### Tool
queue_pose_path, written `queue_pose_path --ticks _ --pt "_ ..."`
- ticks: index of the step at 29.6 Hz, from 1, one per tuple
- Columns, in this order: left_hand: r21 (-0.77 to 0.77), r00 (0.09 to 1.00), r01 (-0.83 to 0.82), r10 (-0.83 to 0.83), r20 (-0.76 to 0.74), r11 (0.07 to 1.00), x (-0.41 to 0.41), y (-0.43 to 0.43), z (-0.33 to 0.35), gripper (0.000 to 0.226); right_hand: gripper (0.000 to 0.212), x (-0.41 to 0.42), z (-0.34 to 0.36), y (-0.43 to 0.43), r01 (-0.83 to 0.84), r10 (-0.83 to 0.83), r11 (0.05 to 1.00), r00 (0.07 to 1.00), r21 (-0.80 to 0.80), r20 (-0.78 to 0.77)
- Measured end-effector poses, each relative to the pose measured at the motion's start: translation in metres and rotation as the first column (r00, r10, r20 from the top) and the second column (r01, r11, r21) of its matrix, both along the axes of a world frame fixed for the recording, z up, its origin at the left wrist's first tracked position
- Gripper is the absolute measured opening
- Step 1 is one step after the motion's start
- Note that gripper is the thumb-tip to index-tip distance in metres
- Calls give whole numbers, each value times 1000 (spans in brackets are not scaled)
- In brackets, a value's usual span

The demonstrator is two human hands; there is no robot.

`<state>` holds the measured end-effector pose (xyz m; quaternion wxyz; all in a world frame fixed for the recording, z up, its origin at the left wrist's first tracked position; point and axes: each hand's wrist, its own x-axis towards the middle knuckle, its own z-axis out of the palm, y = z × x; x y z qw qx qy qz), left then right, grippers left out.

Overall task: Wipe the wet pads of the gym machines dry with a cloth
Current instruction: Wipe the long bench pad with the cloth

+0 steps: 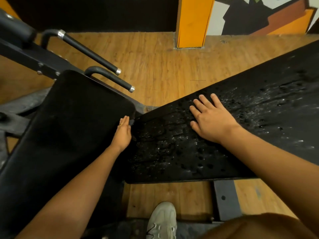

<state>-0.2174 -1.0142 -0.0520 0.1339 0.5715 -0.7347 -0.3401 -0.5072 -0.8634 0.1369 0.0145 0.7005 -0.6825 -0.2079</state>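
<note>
A person's right hand (212,120) lies flat, fingers straight and spread, on the wet pad (172,152), gripping nothing. The left hand (122,131), fingers straight too, stands edge-on at the seam where this pad meets the dry-looking pad (69,118) to its left. No cloth can be made out in either hand. The wet pad's long axis runs from that seam away up to the right, and beaded water spreads on both sides of the right hand. That hand is plainly the nearer one for any stroke along the pad.
</note>
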Motion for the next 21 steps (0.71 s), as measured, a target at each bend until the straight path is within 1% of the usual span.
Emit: queue_pose_path --ticks 2,3,5,6,9,11,13,16,21 --pt "-39 999 36 -36 5 999 2 -5 2 53 69 9 0 8 12 -13 998 1000 -61 -27" --pt "-53 999 40 -40 1 998 1 -7 2 53 70 15 -1 12 50 -51 996 999 -75 -8" --pt "-58 998 55 -55 -2 997 -1 -10 -1 53 73 24 -5 23 131 -130 991 991 -30 38" --pt "-59 998 59 -59 5 997 -1 -9 -4 53 75 27 -10 29 141 -141 990 989 -5 36" --pt "-121 998 57 -54 28 991 -1 -8 -10 53 81 26 -19 37 132 -132 990 991 -57 10" --pt "-119 997 80 -76 32 990 -1 -13 -15 53 88 28 -20 36 131 -131 988 991 -77 1" --pt "-105 994 107 -104 35 989 -1 -17 -21 53 90 31 -22 36 123 -122 989 992 -80 12" --pt "-91 996 88 -90 -12 992 -8 -25 -25 50 89 31 -22 37 120 -120 990 993 -75 3" --pt "-65 989 64 -72 -132 996 -14 -36 -26 46 87 28 -24 36 112 -112 986 994 -125 13"
